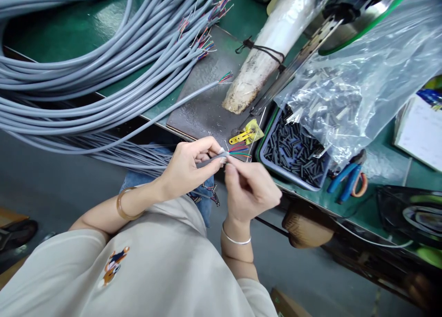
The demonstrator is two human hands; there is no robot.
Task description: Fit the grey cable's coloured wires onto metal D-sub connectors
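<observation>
Our left hand [188, 165] pinches the grey cable [210, 161] at frame centre, steadying its coloured wires [239, 150] for our right hand's [249, 188] closed fingertips.

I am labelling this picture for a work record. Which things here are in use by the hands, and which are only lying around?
In use:
- left hand pinching the grey cable end
- right hand at its coloured wires

Lying about:
- grey cable bundle
- tray of black sleeves
- plastic bag
- blue pliers
- yellow clip
</observation>
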